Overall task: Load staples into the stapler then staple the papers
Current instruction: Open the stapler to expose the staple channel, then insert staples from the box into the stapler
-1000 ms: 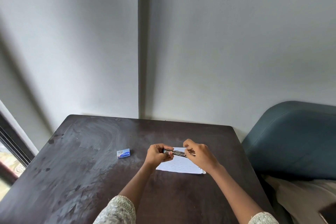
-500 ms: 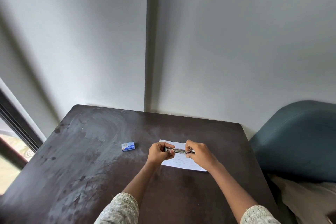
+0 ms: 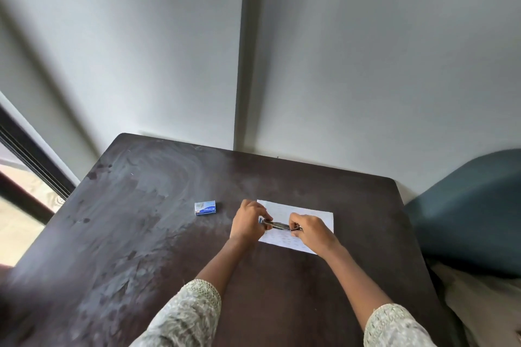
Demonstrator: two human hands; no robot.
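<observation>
A small metal stapler (image 3: 277, 225) is held level just above the white papers (image 3: 321, 218) that lie on the dark table (image 3: 141, 228). My left hand (image 3: 249, 220) grips its left end. My right hand (image 3: 310, 229) pinches its right end, where a thin metal part sticks out. The stapler's middle shows between the two hands; its ends are hidden by fingers. A little blue and white staple box (image 3: 205, 207) lies closed on the table, to the left of my left hand.
The table stands against a grey wall corner. A teal padded chair (image 3: 465, 214) is close to the table's right edge. A dark window frame (image 3: 25, 160) runs along the left side.
The head camera has tilted and shifted, so table and papers sit lower and more to the right. Both hands keep the same hold on the stapler over the papers.
</observation>
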